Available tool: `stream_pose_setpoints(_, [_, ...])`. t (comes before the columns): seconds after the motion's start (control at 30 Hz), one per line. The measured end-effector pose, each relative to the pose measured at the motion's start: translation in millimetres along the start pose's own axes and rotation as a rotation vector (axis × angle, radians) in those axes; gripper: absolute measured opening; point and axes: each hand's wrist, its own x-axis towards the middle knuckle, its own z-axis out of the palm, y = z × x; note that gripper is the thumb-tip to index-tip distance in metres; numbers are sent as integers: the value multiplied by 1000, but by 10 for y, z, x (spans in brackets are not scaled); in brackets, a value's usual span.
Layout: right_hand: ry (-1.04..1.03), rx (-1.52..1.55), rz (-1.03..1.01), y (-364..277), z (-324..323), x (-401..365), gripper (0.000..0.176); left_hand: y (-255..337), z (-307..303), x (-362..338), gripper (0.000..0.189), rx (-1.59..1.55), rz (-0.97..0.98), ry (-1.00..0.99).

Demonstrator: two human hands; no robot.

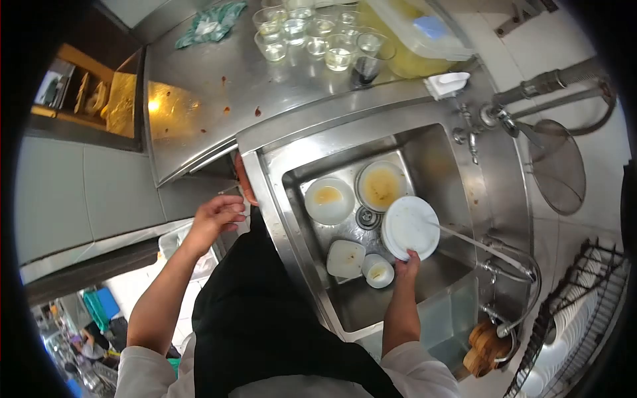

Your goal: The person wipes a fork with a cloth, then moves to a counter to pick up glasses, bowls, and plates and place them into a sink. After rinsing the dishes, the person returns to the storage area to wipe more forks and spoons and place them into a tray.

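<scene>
My right hand (407, 264) grips the near edge of a round white plate (410, 227), its thumb on top. The plate is tilted over the sink basin (434, 278), and a stream of water from the tap on the right meets its upper right side. On the basin floor are a white plate with yellow-brown liquid (330, 211), a round dish with brownish liquid (379, 178), a squarish white dish (346, 259) and a small white bowl (378, 272). My left hand (220, 216) is raised left of the sink edge, fingers curled together; whatever they hold is too small to make out.
Several glasses (317, 45) and a green cloth (213, 25) lie on the steel counter (192, 113), beside a yellowish plastic container (411, 50). A strainer (559, 166) hangs right of the taps (472, 136). A dish rack (570, 305) stands at lower right.
</scene>
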Motion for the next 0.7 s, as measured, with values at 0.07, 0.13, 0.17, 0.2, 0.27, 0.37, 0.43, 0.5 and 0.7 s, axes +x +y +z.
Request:
stream_pose_setpoints(0.07, [62,52,-25,20,-23,132,49,-79,-185,-169,30,-23,10,209])
stream_pose_setpoints(0.13, [90,20,-14,4,-105,317,48,-178,-328,-257,29,-49,-6,268])
stream_pose_setpoints(0.17, [126,-11,-15,9,-152,391,47,-242,-402,-294,27,-78,-23,314])
stream_pose_setpoints(0.2, [171,-36,-39,27,-181,475,46,-323,-484,-305,26,-70,-24,337])
stream_pose_setpoints(0.27, [72,69,41,50,-292,631,44,-384,-544,-357,25,-61,-33,393])
stream_pose_setpoints(0.37, [100,106,68,99,-182,509,43,-393,-565,-422,23,-63,-68,461])
stream_pose_setpoints(0.43, [89,162,97,191,-451,731,52,-461,-604,-444,23,-59,-101,484])
stream_pose_setpoints(0.5, [108,131,134,241,-712,922,51,-539,-661,-453,28,-36,-111,484])
stream_pose_setpoints(0.7, [282,45,355,117,-496,854,52,-672,-686,-485,29,-22,-171,498])
